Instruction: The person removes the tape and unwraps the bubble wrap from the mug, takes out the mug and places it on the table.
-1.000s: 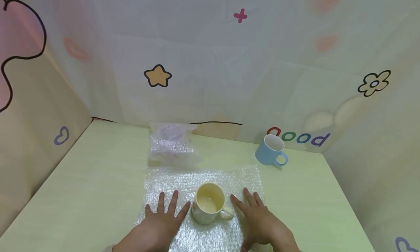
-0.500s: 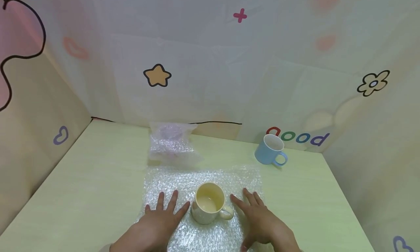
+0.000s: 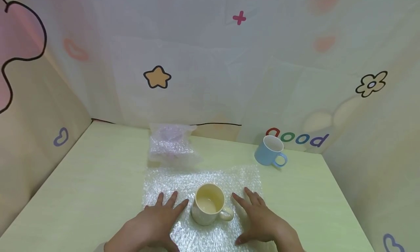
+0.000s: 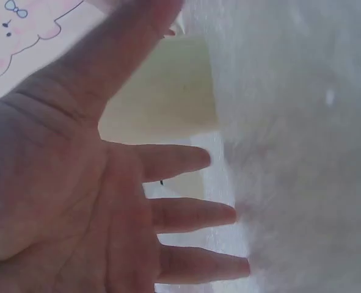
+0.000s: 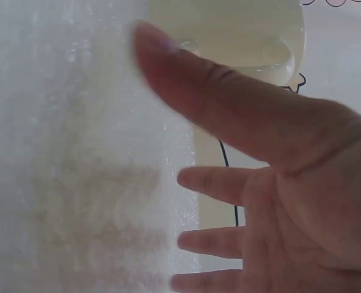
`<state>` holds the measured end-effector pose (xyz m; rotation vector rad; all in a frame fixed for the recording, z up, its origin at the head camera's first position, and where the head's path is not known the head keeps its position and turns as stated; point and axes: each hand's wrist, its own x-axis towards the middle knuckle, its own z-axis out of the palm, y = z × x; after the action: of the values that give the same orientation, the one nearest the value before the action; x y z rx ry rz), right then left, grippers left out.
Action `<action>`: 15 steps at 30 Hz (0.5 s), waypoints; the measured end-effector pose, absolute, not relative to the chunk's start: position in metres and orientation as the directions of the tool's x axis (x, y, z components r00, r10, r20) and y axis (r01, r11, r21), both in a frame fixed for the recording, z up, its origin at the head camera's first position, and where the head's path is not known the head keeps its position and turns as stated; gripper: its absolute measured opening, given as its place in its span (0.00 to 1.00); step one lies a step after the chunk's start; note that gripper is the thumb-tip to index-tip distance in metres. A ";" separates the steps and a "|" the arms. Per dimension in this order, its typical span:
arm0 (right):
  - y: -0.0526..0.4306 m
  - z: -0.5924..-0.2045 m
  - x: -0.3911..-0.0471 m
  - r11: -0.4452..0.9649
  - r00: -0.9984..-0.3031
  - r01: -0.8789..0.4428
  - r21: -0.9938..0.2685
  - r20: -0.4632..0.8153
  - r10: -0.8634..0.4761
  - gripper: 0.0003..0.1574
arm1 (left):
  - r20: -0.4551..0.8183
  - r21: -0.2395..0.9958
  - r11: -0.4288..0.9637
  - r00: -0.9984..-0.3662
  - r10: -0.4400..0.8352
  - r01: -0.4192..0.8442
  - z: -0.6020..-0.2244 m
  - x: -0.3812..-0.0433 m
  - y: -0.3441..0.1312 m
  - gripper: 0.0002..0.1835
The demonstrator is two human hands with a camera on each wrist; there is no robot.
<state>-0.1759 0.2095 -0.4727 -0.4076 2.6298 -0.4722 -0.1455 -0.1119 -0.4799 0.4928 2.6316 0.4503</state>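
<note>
Cream mug (image 3: 206,216): on bubble wrap (image 3: 203,237)
Left hand (image 3: 156,223), right hand (image 3: 261,221): apart, fingers spread, flanking it
Blue mug (image 3: 265,154): toward back-right corner of desk (image 3: 311,193)

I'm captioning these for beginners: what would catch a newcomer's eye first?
Probably the cream mug, upright on shiny bubble wrap, with the left hand and right hand spread on either side. Next, perhaps, the light-blue mug at the back right of the table and the pinkish wrapped bundle at the back, left of centre.
</note>
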 end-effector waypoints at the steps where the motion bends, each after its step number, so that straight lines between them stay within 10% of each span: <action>1: 0.209 -0.472 -0.177 0.901 -0.871 -0.203 -0.383 -0.351 -0.345 0.76 | -0.325 0.393 0.881 -0.857 0.400 0.263 -0.480 -0.146 -0.113 0.70; 15: 0.209 -0.480 -0.185 0.913 -0.884 -0.174 -0.370 -0.351 -0.310 0.71 | -0.267 0.392 0.895 -0.905 0.331 0.212 -0.490 -0.155 -0.115 0.76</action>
<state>-0.1849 0.2086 -0.4804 -0.3525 2.6647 -0.4633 -0.1554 -0.1150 -0.4905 0.4033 2.7315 0.5122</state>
